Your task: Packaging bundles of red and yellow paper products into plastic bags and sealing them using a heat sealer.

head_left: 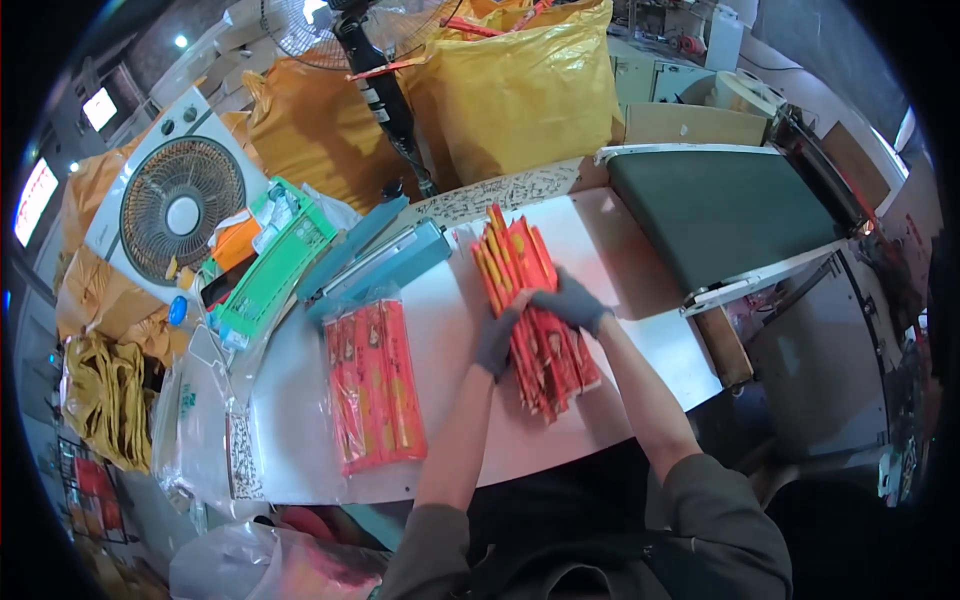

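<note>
Both hands (568, 302) grasp red packets (517, 258); teal device (395, 262) at ten o'clock, conveyor (720, 210) at two; white bench (295, 425) beneath, sacks (525, 95) at twelve.

Two hands, a left hand (496, 340) and a right hand (572, 302), are gripping one bundle (518, 262) of red packets (556, 355), which are overlapping too closely to be counted. One clear bag (370, 385) is lying on one worktop (290, 425) and is holding several more. Two fans are standing: one box fan (183, 215) and one cage fan (290, 30). Two large sacks (530, 100) are standing too. One green basket (287, 257), one blue sealer (402, 265), one conveyor (725, 210), one roll (748, 93) and one white bottle (724, 38) are sitting around.
</note>
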Demonstrator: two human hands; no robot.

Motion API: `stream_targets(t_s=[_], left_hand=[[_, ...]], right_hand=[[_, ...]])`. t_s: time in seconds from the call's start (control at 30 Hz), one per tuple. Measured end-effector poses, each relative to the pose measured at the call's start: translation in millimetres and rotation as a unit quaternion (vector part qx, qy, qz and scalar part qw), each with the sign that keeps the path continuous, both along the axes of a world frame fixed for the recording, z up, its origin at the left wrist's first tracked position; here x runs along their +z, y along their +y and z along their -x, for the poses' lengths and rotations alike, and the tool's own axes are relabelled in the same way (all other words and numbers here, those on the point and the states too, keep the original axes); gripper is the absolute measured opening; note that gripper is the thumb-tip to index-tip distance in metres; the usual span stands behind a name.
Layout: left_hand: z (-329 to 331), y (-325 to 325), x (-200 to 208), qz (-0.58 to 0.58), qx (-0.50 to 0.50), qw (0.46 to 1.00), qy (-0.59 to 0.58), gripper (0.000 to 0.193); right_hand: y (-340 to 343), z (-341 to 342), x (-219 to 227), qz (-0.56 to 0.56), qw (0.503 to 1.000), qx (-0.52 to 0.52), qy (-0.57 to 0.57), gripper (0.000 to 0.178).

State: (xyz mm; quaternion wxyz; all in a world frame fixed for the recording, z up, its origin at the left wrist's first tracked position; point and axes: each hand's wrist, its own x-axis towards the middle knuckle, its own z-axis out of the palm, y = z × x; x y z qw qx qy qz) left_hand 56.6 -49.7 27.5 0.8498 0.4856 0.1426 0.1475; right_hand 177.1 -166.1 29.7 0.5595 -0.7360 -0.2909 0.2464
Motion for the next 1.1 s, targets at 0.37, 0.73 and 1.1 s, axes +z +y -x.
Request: stream_targets(t_s=[0.37, 0.73, 1.1], left_hand=[[250, -81, 1, -0.118, -0.173, 0.971, 0.111, 0.066], [204, -30, 104, -0.191, -0.125, 0.97, -0.082, 0.097], [225, -57, 132, -0.342, -0.009, 0.938, -0.054, 0.1]], right_hand=[[-129, 226, 13, -0.035, 0.962, 0.204, 0.179, 0.104], [-69, 177, 111, -0.046, 0.967, 0.244, 0.059, 0.102], [-61, 212, 131, -0.398, 0.886, 0.223, -0.076, 0.081]])
